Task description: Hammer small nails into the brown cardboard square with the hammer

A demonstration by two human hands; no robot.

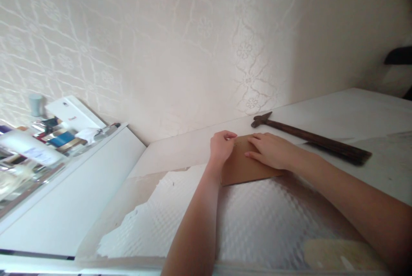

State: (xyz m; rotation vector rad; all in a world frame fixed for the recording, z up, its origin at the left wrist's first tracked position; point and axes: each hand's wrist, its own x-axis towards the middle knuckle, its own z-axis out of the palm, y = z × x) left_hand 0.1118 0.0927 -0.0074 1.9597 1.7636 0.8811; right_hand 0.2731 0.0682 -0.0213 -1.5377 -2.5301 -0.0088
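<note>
A flat brown piece of board (246, 164), like cardboard or thin wood, lies on the white table below the wall. At its upper left corner is my left hand (222, 146), its fingers curled in a pinch; whatever they hold, if anything, is too small or hidden to make out. My right hand (273, 149) rests palm down on the board's right part, fingers stretched out and thumb apart. Just behind that hand lies a hammer (309, 136) with a dark head and long brown wooden handle, which neither hand touches.
Wrinkled, translucent sheeting (257, 216) covers the table's front part. To the left stands a white cabinet (74, 194), its top crowded with a white box (75, 113), a white tube (34, 149) and other small items. A patterned wall (193, 53) rises behind the table.
</note>
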